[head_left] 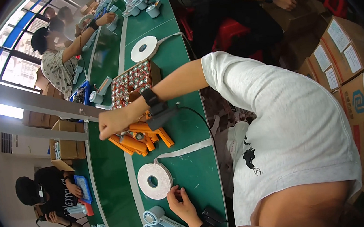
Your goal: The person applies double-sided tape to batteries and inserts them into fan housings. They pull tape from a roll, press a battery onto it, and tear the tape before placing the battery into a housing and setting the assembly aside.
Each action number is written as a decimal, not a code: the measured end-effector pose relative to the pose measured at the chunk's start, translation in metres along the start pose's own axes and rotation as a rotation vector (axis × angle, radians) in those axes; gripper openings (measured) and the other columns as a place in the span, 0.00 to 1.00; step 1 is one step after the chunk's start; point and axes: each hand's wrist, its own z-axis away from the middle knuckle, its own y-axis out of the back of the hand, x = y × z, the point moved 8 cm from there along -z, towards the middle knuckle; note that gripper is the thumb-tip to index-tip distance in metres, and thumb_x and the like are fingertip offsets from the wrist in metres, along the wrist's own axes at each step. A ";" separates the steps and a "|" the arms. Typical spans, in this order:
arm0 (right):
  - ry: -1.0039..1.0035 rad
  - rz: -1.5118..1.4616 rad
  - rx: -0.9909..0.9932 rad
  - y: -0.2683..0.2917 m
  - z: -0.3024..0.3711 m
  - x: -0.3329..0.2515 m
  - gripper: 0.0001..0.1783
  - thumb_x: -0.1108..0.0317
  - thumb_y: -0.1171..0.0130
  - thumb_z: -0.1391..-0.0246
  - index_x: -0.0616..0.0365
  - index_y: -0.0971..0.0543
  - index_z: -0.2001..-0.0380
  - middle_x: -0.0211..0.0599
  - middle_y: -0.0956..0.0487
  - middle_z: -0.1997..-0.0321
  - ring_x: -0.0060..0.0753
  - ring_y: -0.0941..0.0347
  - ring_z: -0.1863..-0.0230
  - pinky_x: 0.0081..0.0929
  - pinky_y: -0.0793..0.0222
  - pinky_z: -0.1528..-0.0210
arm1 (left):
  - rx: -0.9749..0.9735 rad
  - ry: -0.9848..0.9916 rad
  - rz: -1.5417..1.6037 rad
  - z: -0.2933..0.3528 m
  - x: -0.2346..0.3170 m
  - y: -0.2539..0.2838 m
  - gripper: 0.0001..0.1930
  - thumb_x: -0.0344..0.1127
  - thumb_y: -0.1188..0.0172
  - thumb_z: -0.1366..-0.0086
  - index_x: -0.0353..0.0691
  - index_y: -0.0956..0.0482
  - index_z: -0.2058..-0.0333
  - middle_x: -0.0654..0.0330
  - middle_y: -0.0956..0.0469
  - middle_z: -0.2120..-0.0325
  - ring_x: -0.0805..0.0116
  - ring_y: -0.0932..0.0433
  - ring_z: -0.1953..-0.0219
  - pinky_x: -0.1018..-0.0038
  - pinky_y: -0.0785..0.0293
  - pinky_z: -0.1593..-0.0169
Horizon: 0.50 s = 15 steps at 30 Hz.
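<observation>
My right hand (115, 122) is closed in a fist above the bench, palm side turned away; whatever it may hold is hidden. Just beneath it lies a loose heap of orange handle-shaped plastic pieces (140, 138). A black band with a cable circles that wrist. My left hand (183, 205) has loosely bent fingers, thumb apart, and no object shows in it. Its fingertips are at the rim of a large white roll of tape (143, 179), perhaps touching it. From the roll a loose strip runs toward the bench edge. Below sit several light-blue handheld fans (163, 224).
An open carton of small round motors (156, 73) stands beyond the orange pieces, and behind it another white roll (140, 51). The green bench (193, 174) ends on my body's side. Co-workers (59, 60) sit across and alongside. Stacked cartons (346, 52) stand at the right.
</observation>
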 end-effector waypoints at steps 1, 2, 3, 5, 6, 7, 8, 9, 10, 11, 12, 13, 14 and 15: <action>-0.003 0.043 -0.044 -0.015 0.007 0.011 0.19 0.62 0.50 0.57 0.66 0.32 0.92 0.36 0.37 0.95 0.22 0.35 0.88 0.25 0.41 0.84 | 0.001 -0.001 -0.005 0.000 0.000 0.000 0.07 0.23 0.45 0.48 0.33 0.28 0.68 0.62 0.33 0.79 0.74 0.36 0.80 0.79 0.39 0.76; -0.006 0.089 -0.085 -0.025 0.014 0.018 0.18 0.63 0.50 0.56 0.65 0.31 0.91 0.37 0.36 0.94 0.25 0.34 0.88 0.26 0.39 0.83 | 0.001 -0.005 -0.010 -0.001 0.001 0.000 0.06 0.23 0.46 0.48 0.33 0.28 0.68 0.62 0.32 0.79 0.74 0.35 0.80 0.80 0.38 0.76; -0.007 0.087 -0.084 -0.028 0.020 0.026 0.18 0.63 0.50 0.56 0.65 0.31 0.91 0.37 0.36 0.94 0.25 0.34 0.88 0.26 0.39 0.83 | 0.000 -0.011 -0.014 -0.001 0.002 0.000 0.06 0.23 0.46 0.48 0.33 0.28 0.68 0.61 0.32 0.79 0.74 0.35 0.80 0.80 0.38 0.76; 0.161 0.528 -0.047 -0.030 0.035 0.020 0.14 0.65 0.49 0.57 0.63 0.29 0.89 0.38 0.30 0.89 0.31 0.31 0.85 0.29 0.37 0.83 | 0.026 0.007 -0.019 0.002 0.002 0.004 0.07 0.23 0.45 0.48 0.33 0.28 0.67 0.60 0.31 0.77 0.72 0.33 0.77 0.79 0.37 0.74; 0.245 0.751 -0.027 -0.032 0.040 0.018 0.13 0.66 0.49 0.58 0.62 0.29 0.88 0.39 0.27 0.87 0.34 0.29 0.84 0.30 0.36 0.83 | 0.052 0.023 -0.022 0.003 0.003 0.006 0.08 0.24 0.45 0.48 0.33 0.29 0.66 0.59 0.30 0.75 0.70 0.32 0.74 0.78 0.36 0.71; 0.245 0.755 -0.026 -0.030 0.043 0.018 0.13 0.66 0.49 0.58 0.62 0.29 0.88 0.39 0.27 0.87 0.34 0.29 0.84 0.30 0.36 0.83 | 0.076 0.037 -0.022 0.003 0.005 0.008 0.10 0.24 0.44 0.48 0.33 0.29 0.65 0.58 0.29 0.72 0.67 0.30 0.71 0.76 0.35 0.69; 0.239 0.864 -0.102 -0.033 0.046 0.021 0.12 0.64 0.48 0.58 0.61 0.28 0.87 0.39 0.27 0.86 0.36 0.29 0.84 0.31 0.35 0.82 | 0.074 0.032 -0.019 0.000 0.008 0.008 0.10 0.24 0.44 0.48 0.33 0.29 0.65 0.58 0.29 0.72 0.67 0.30 0.71 0.76 0.35 0.69; 0.232 0.973 -0.178 -0.036 0.048 0.025 0.12 0.63 0.48 0.58 0.60 0.28 0.86 0.38 0.27 0.85 0.37 0.28 0.83 0.33 0.34 0.81 | 0.172 -0.061 -0.138 -0.003 0.018 0.016 0.12 0.26 0.43 0.48 0.33 0.30 0.64 0.57 0.29 0.70 0.65 0.31 0.67 0.74 0.37 0.65; 0.218 1.077 -0.259 -0.041 0.054 0.031 0.12 0.62 0.47 0.58 0.60 0.28 0.85 0.38 0.26 0.84 0.39 0.28 0.83 0.34 0.33 0.80 | 0.264 -0.150 -0.257 -0.004 0.029 0.023 0.14 0.29 0.42 0.49 0.34 0.30 0.62 0.56 0.29 0.68 0.63 0.32 0.63 0.71 0.38 0.60; 0.211 1.079 -0.262 -0.043 0.056 0.032 0.12 0.62 0.47 0.58 0.60 0.28 0.85 0.38 0.26 0.84 0.39 0.28 0.83 0.34 0.33 0.80 | 0.357 -0.239 -0.375 -0.003 0.038 0.028 0.17 0.31 0.41 0.49 0.35 0.31 0.60 0.55 0.29 0.66 0.60 0.34 0.59 0.68 0.39 0.56; 0.221 1.107 -0.270 -0.048 0.055 0.033 0.13 0.61 0.47 0.58 0.60 0.28 0.84 0.39 0.26 0.82 0.39 0.28 0.80 0.35 0.33 0.79 | 0.351 -0.239 -0.370 -0.006 0.036 0.026 0.17 0.31 0.41 0.49 0.35 0.31 0.60 0.55 0.29 0.66 0.60 0.34 0.59 0.68 0.39 0.56; 0.240 1.128 -0.282 -0.057 0.052 0.033 0.13 0.60 0.46 0.58 0.60 0.28 0.83 0.40 0.26 0.81 0.39 0.27 0.78 0.35 0.32 0.77 | 0.307 -0.226 -0.477 -0.010 0.030 0.020 0.19 0.33 0.39 0.50 0.35 0.32 0.59 0.54 0.30 0.64 0.58 0.36 0.57 0.66 0.41 0.54; 0.258 1.151 -0.293 -0.060 0.051 0.033 0.14 0.58 0.46 0.58 0.60 0.27 0.82 0.41 0.27 0.80 0.38 0.27 0.76 0.36 0.32 0.75 | 0.262 -0.214 -0.581 -0.016 0.023 0.012 0.21 0.35 0.38 0.51 0.35 0.32 0.59 0.53 0.31 0.62 0.56 0.37 0.55 0.64 0.44 0.52; 0.260 1.146 -0.301 -0.061 0.050 0.034 0.14 0.58 0.46 0.58 0.60 0.27 0.82 0.41 0.27 0.80 0.38 0.27 0.76 0.36 0.32 0.75 | 0.215 -0.200 -0.686 -0.021 0.019 0.007 0.24 0.37 0.37 0.53 0.35 0.33 0.58 0.52 0.32 0.60 0.54 0.39 0.54 0.62 0.46 0.50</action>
